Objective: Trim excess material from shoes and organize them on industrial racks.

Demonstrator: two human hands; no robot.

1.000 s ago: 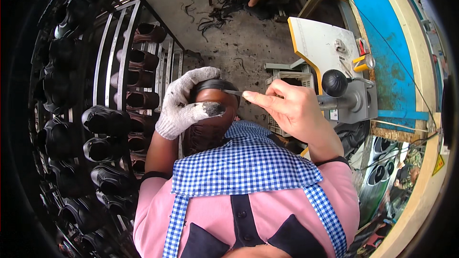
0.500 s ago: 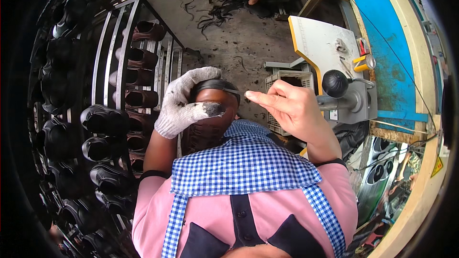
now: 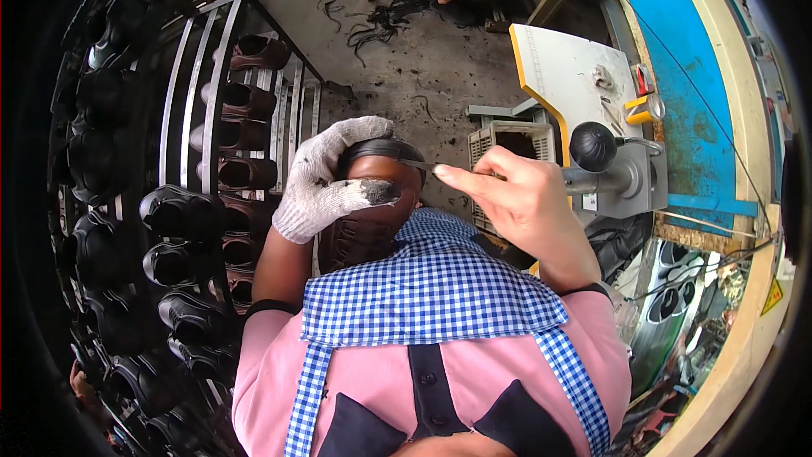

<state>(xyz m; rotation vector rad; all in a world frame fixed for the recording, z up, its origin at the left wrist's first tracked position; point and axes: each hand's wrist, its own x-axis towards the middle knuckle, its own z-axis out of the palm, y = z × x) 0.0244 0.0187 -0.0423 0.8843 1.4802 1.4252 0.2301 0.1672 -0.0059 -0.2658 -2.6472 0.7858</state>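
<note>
Brown shoe (image 3: 368, 220) toe points away; gloved left hand (image 3: 326, 182) grips it; right hand (image 3: 520, 203) pinches tool (image 3: 419, 167).

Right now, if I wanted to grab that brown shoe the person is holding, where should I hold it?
Probably by the ridged sole, coming from below. The gloved left hand already wraps the upper end, and the bare right hand works a thin tool at its rim from the right, so the lower part is the free part.

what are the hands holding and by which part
Gloved left hand grips a brown shoe over its toe end; bare right hand pinches a thin tool by one end.
</note>
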